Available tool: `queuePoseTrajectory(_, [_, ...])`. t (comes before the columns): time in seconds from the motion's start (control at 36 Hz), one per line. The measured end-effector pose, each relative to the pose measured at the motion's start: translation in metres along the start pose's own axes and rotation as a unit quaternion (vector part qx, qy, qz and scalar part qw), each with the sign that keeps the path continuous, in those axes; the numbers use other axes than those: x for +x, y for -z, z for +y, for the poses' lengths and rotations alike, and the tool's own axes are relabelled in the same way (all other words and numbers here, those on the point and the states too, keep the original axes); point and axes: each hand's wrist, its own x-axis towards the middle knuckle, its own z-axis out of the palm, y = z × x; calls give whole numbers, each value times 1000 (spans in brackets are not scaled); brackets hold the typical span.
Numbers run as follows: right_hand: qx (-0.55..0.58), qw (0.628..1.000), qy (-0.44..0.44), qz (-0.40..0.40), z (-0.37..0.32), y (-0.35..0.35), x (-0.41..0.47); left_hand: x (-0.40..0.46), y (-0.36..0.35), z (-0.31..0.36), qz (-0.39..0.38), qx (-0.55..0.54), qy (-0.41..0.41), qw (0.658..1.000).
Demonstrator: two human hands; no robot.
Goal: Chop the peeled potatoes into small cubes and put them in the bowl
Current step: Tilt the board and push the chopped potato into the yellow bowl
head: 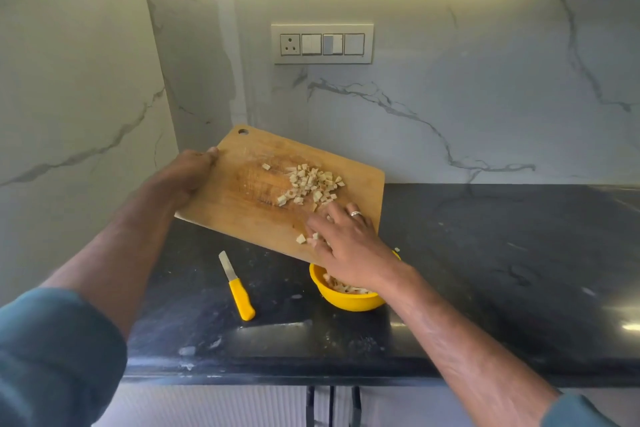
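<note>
1. At the far left, a blue-grey sleeve [52, 340] is rolled back on the left arm, which reaches up toward the wall.
2. The left hand [188, 172] grips the left edge of the wooden cutting board [242, 211]; its fingers are curled round that edge, with the thumb tip resting on the top face.
3. The board is lifted off the table [485, 270] and tilted, its left side high and its lower right corner down over the bowl. A round hanging hole sits in its top left corner.
4. A knife [237, 286] with a yellow handle lies flat on the dark table below the board, blade pointing away from the person, touching neither hand.
5. A heap of potato cubes [311, 184] lies on the right half of the board, with one lone cube up and left of the heap and a few more near the lower edge beside the right hand.
6. The right hand [344, 246] lies on the lower right part of the board, fingers [317, 225] straight and spread, grasping nothing and touching the cubes at the edge. A ring shows on one finger.
7. The yellow bowl [346, 302] stands on the table just under the board's lower corner and the right wrist; potato pieces are already inside it.
8. On the marble wall behind, above the board, sits a switch panel [322, 44].
</note>
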Motion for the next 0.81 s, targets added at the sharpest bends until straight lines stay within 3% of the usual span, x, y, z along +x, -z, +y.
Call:
queuePoseTrajectory(0.44, [85,985,-25,-145,17,35,-35,6,2,2,15,-8,-2,1000])
queuePoseTrajectory(0.53, [107,985,-48,-124,21,48,-38,7,1,2,15,-6,-6,1000])
queuePoseTrajectory(0.67, [85,994,-72,-19,15,45,-38,7,1,-1,18,-11,-15,1000])
queuePoseTrajectory(0.81, [46,994,-92,-30,7,29,-43,9,4,-1,24,-16,-17,999])
